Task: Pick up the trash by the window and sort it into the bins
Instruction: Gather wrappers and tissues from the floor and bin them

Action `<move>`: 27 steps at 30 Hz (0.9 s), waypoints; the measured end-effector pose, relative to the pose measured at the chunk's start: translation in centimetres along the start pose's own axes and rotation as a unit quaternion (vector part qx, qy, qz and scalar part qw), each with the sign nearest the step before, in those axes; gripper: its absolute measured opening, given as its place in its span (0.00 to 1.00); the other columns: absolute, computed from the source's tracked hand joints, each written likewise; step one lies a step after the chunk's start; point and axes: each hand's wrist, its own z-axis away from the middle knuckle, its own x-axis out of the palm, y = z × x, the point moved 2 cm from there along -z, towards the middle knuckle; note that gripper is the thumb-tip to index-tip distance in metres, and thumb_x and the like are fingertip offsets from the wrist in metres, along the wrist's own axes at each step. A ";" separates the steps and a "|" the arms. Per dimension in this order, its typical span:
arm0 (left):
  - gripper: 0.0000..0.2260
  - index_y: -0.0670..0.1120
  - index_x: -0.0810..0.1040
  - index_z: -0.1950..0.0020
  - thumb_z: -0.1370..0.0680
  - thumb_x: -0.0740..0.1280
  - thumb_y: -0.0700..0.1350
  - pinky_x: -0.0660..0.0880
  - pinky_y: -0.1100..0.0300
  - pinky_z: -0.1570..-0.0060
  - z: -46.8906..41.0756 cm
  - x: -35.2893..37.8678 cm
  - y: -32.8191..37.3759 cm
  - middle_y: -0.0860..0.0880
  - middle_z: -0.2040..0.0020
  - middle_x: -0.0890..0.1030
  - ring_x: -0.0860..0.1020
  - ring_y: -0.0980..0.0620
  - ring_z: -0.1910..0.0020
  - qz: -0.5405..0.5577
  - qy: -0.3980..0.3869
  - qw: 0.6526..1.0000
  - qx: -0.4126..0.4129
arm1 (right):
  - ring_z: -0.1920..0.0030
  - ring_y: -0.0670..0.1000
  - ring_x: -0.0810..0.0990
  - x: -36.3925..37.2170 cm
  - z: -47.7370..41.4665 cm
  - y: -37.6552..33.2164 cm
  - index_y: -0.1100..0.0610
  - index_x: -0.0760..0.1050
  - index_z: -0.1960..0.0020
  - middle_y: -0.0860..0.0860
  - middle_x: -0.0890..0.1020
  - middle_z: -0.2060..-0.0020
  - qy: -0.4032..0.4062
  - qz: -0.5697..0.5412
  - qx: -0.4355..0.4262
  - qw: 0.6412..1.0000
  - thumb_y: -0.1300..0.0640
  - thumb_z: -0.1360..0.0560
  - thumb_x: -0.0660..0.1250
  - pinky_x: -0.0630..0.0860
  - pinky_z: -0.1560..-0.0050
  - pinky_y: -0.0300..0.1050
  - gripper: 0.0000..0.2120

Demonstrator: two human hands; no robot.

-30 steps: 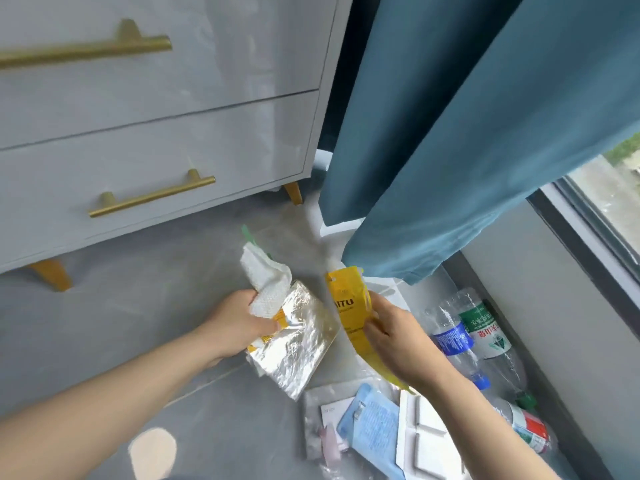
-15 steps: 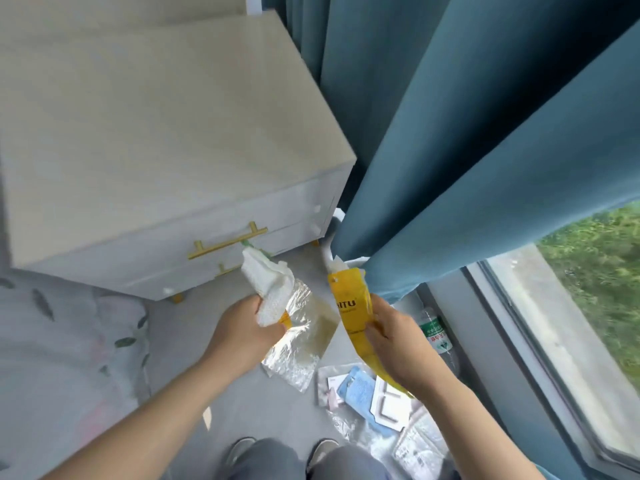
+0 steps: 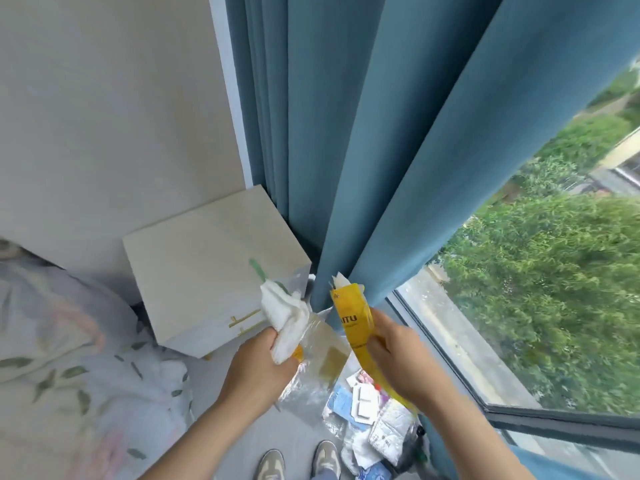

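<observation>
Right hand (image 3: pixel 398 355) first: fingers and thumb curl tight round the middle of a yellow pouch (image 3: pixel 353 327), pinching it flat. It's a long, narrow pack, its long axis nearly upright and slightly tilted, the torn top pointing up at the curtain and the lower end running down and to the right behind the palm. Over to the left hand (image 3: pixel 258 367), fingers clenched on a bundle: a crumpled white tissue (image 3: pixel 284 317) bulging out above the fist, a green strip (image 3: pixel 258 268) sticking up from it, and a clear plastic wrapper (image 3: pixel 322 358) hanging down to the right. Both loads are up in the air, close together but not touching. Below them, a pile of trash (image 3: pixel 367 414) lies on the floor under the window (image 3: pixel 519 306), just ahead of the person's shoes (image 3: pixel 273 462). Blue curtain (image 3: pixel 346 133) behind, pale nightstand (image 3: pixel 207 265) on the left, floral bedding (image 3: pixel 69 341) beyond that.
</observation>
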 end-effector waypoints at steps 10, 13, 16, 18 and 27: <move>0.05 0.45 0.73 0.63 0.30 0.68 0.43 0.68 0.59 0.69 5.6 -5.3 14.7 0.49 0.65 0.78 0.75 0.49 0.66 -0.022 0.007 0.987 0.156 | 0.62 0.42 0.76 -11.0 9.7 -6.2 0.44 0.73 0.49 0.40 0.79 0.64 0.144 0.010 0.010 0.989 0.61 0.24 0.58 0.71 0.59 0.31 0.13; 0.04 0.46 0.75 0.61 0.30 0.69 0.44 0.71 0.58 0.65 7.1 -4.5 18.1 0.49 0.63 0.80 0.78 0.47 0.62 -0.027 -0.002 0.981 0.193 | 0.65 0.33 0.74 -14.0 12.4 -6.4 0.42 0.71 0.54 0.36 0.76 0.68 0.192 0.012 0.010 0.981 0.64 0.24 0.58 0.67 0.62 0.26 0.15; 0.04 0.46 0.76 0.60 0.29 0.69 0.45 0.73 0.56 0.64 9.0 -3.1 21.5 0.49 0.63 0.80 0.78 0.48 0.61 -0.031 -0.013 0.971 0.237 | 0.60 0.34 0.76 -16.6 15.2 -5.6 0.41 0.71 0.50 0.37 0.79 0.62 0.237 0.002 0.029 0.971 0.63 0.24 0.58 0.69 0.60 0.27 0.16; 0.04 0.46 0.77 0.59 0.29 0.70 0.45 0.74 0.55 0.62 10.4 -1.7 23.6 0.49 0.62 0.80 0.78 0.48 0.61 -0.032 -0.026 0.963 0.265 | 0.57 0.40 0.78 -17.9 17.4 -4.6 0.44 0.73 0.47 0.42 0.82 0.58 0.265 -0.017 0.052 0.963 0.63 0.24 0.57 0.73 0.53 0.37 0.15; 0.09 0.49 0.72 0.64 0.29 0.71 0.45 0.68 0.61 0.67 15.9 4.9 29.5 0.52 0.65 0.77 0.76 0.50 0.63 -0.066 -0.065 0.933 0.347 | 0.55 0.48 0.78 -21.3 25.7 0.3 0.45 0.73 0.46 0.45 0.82 0.56 0.361 -0.048 0.122 0.923 0.60 0.23 0.56 0.75 0.49 0.49 0.13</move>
